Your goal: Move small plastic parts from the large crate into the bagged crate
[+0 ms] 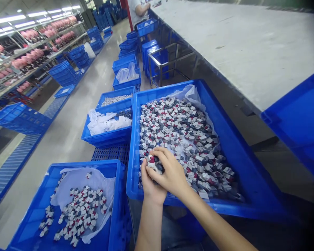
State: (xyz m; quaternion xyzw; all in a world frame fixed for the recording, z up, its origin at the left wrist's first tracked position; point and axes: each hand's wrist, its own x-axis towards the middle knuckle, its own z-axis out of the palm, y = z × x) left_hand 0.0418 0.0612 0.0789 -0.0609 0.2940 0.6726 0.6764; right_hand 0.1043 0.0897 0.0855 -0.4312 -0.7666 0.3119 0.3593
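Small white, dark grey and red pieces [152, 161] are cupped between my two hands, just above the near left part of a large blue bin [133, 153]. My left hand [149, 184] lies underneath, its fingers curled around the pieces. From the right, my right hand [171, 170] closes over them, with fingers and thumb bent round the handful. Inside the large bin, many similar pieces [172, 122] are heaped on a thin white liner [192, 93]. How many pieces my hands hold is partly hidden by the fingers.
At lower left, another blue bin [117, 195] holds a smaller heap of the pieces [81, 212]. Beyond stand more blue crates [107, 134] in a row. A long pale table [238, 45] runs along the right. A person [140, 10] is at its far end. Racks with pink items [28, 62] line the left.
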